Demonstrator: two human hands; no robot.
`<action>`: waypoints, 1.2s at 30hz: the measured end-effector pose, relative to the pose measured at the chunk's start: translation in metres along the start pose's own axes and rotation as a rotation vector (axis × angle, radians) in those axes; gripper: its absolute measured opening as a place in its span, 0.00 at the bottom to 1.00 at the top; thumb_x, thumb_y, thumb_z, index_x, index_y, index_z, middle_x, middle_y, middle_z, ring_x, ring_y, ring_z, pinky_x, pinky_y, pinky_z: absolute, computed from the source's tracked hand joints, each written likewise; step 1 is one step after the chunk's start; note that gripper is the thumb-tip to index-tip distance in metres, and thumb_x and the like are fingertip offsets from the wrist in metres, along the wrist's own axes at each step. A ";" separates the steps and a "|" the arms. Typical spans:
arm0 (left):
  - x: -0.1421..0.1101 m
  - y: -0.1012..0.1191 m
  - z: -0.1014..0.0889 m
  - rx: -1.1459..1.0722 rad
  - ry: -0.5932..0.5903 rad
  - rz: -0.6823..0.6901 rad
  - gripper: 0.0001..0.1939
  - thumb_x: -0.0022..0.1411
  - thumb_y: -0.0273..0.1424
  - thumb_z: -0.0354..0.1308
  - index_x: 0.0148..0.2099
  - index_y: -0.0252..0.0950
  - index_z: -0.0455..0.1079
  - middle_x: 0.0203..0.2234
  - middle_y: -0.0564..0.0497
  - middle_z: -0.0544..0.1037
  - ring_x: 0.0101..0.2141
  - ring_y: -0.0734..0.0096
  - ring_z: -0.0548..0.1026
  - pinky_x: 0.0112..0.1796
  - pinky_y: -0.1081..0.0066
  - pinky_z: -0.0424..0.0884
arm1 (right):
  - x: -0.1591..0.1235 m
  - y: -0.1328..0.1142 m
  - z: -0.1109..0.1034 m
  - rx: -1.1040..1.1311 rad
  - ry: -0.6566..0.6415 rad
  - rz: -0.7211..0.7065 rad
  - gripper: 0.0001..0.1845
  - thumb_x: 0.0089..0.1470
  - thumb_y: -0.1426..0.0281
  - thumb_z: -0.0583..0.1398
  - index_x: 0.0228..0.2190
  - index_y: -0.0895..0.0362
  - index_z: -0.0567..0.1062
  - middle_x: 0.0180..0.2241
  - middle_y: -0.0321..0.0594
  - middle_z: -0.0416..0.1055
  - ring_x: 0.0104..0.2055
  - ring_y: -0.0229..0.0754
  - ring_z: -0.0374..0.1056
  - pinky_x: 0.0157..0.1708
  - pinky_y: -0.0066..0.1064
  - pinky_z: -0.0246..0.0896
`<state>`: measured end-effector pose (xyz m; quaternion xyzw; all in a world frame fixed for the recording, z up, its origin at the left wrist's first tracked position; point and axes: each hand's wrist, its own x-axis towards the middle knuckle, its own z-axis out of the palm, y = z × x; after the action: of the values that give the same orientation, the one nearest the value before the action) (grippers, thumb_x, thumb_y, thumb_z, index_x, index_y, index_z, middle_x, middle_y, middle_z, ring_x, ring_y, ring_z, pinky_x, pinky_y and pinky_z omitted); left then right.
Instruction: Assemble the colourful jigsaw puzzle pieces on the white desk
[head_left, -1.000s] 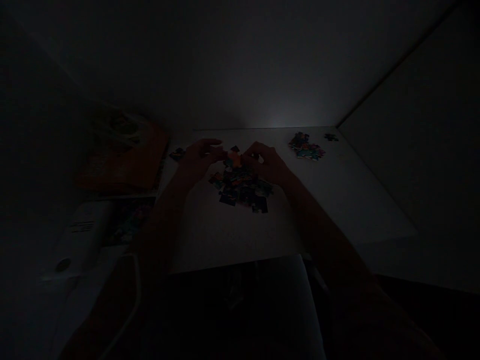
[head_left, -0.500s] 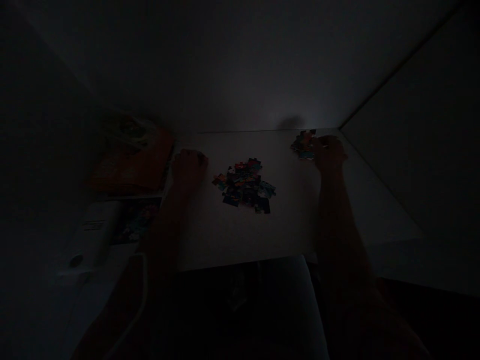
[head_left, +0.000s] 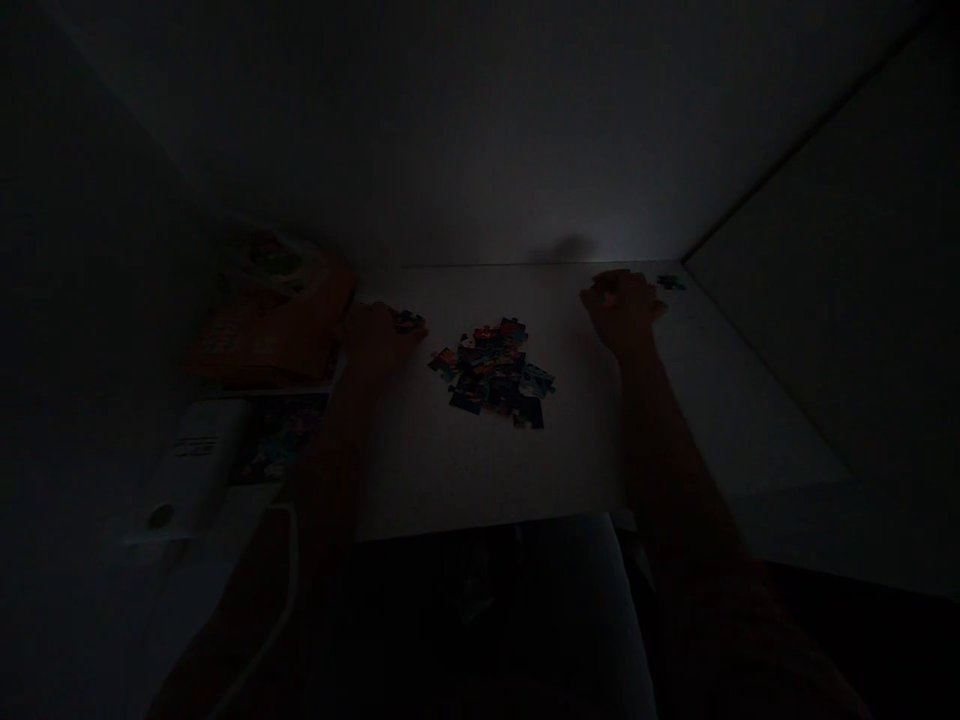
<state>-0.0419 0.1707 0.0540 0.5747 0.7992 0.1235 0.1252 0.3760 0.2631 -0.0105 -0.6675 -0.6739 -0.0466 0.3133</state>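
The scene is very dark. At the left of the white table, my left hand (head_left: 375,338) is curled around a few jigsaw puzzle pieces (head_left: 409,320) by its fingertips. My right hand (head_left: 622,312) is at the back right, its fingers bent together over a small pile of puzzle pieces that it mostly hides. A piece seems to be in its fingers, though the dimness blurs the grip. To the right of that hand lie a few dark green puzzle pieces (head_left: 671,283). Between my hands a larger heap of mixed puzzle pieces (head_left: 491,370) lies loosely overlapped.
An orange bag or packet (head_left: 262,335) lies left of my left hand. In front of it are a dark printed picture (head_left: 277,440) and a white box-like device (head_left: 195,460). A pale wall (head_left: 480,150) rises behind the white table (head_left: 480,480); another stands at the right.
My right hand has moved left over the small pile, uncovering the green pieces at its right. My left hand has shifted slightly, and more of the pieces by its fingertips show.
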 end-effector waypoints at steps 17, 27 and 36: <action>0.023 0.003 0.030 -0.793 0.045 0.324 0.11 0.75 0.32 0.70 0.57 0.39 0.81 0.48 0.45 0.90 0.46 0.60 0.88 0.51 0.61 0.83 | -0.014 -0.057 0.004 0.415 -0.094 -0.234 0.22 0.75 0.44 0.67 0.50 0.48 0.87 0.46 0.47 0.84 0.45 0.57 0.77 0.58 0.58 0.72; 0.010 0.022 0.037 -0.957 -0.140 0.514 0.18 0.84 0.48 0.64 0.56 0.39 0.85 0.50 0.43 0.90 0.47 0.60 0.89 0.51 0.64 0.86 | -0.038 -0.123 -0.003 0.811 -0.464 -0.402 0.25 0.73 0.40 0.68 0.41 0.48 0.87 0.42 0.41 0.83 0.43 0.50 0.75 0.47 0.44 0.72; 0.013 -0.010 0.019 -0.033 0.130 0.102 0.30 0.70 0.50 0.76 0.60 0.32 0.78 0.71 0.20 0.77 0.73 0.17 0.75 0.73 0.30 0.70 | -0.027 -0.099 -0.001 0.652 -0.372 -0.298 0.31 0.73 0.34 0.65 0.39 0.48 0.81 0.42 0.43 0.84 0.43 0.52 0.75 0.56 0.52 0.69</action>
<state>-0.0478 0.1811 0.0322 0.6034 0.7732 0.1800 0.0759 0.2820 0.2284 0.0124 -0.4249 -0.7881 0.2463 0.3711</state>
